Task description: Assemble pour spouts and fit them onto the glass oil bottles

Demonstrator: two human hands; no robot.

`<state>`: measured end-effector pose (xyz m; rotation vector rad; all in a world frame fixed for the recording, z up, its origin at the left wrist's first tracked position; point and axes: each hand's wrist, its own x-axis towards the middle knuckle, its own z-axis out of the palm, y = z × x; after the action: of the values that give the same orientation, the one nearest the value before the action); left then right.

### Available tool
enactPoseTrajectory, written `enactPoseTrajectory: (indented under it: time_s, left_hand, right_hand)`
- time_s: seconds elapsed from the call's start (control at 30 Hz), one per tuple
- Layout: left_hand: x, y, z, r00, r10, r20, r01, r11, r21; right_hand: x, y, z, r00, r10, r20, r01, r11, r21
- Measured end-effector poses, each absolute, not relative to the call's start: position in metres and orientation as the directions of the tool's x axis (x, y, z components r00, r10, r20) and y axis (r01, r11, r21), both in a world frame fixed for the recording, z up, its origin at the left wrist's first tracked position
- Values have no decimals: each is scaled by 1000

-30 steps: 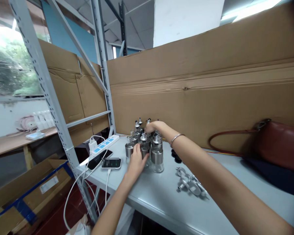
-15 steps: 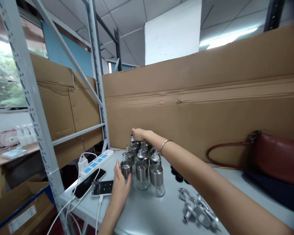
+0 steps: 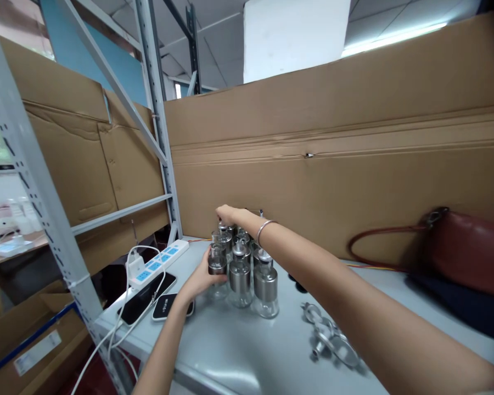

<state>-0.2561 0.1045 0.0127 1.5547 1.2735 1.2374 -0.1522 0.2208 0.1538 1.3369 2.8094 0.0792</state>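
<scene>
Several clear glass bottles with wide steel bands stand close together on the grey table. My left hand (image 3: pixel 201 277) is wrapped round the banded glass bottle (image 3: pixel 217 265) at the front left, whose top shows no metal cap. Beside it are a bottle (image 3: pixel 240 280) and a front right bottle (image 3: pixel 265 288), both with metal tops. My right hand (image 3: pixel 229 214), reached across to the back of the group, has its fingers closed downward on a metal bottle cap (image 3: pixel 223 225); the fingertips are partly hidden. A bracelet circles the right wrist.
Loose metal caps (image 3: pixel 333 340) lie at the front right, partly behind my right forearm. A power strip (image 3: pixel 160 263), a phone (image 3: pixel 146 299) and a small white-edged device (image 3: pixel 164 307) with cables are at left. A red bag (image 3: pixel 469 252) rests at right. Cardboard (image 3: pixel 271 120) stands behind.
My left hand has closed round the front left bottle, having been open beside it. My right hand sits lower over the back bottles. The view has tilted down slightly.
</scene>
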Motion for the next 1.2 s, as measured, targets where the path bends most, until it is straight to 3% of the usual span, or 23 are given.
enactPoseTrajectory:
  time_s: [0.33,0.53,0.73,0.83,0.93,1.03,1.2]
  left_hand:
    - [-252,124,13,10,986,164,257,-161,953]
    - [-240,139,11,-31,990,135,180,-128,975]
    - [-237,140,3,-122,988,92,51,-86,995]
    - [-248,134,12,-288,951,114,-68,-139,988]
    - [-262,128,26,-529,810,254,-164,-391,905]
    - [-271,124,36,-674,646,359,-141,-589,796]
    - [-256,124,29,-462,695,552,27,-610,792]
  right_hand:
    - [-116,232,184,-531,750,395,792,605,-85]
    - [-92,221,204,-511,624,592,701,701,-134]
    - [-80,203,217,-389,448,805,486,842,-233]
    - [-86,188,218,-360,472,805,400,857,-324]
    - [-95,171,212,-409,532,742,403,835,-376]
    - [-103,153,202,-569,543,618,474,830,-294]
    - [-113,132,182,-773,538,336,563,826,-28]
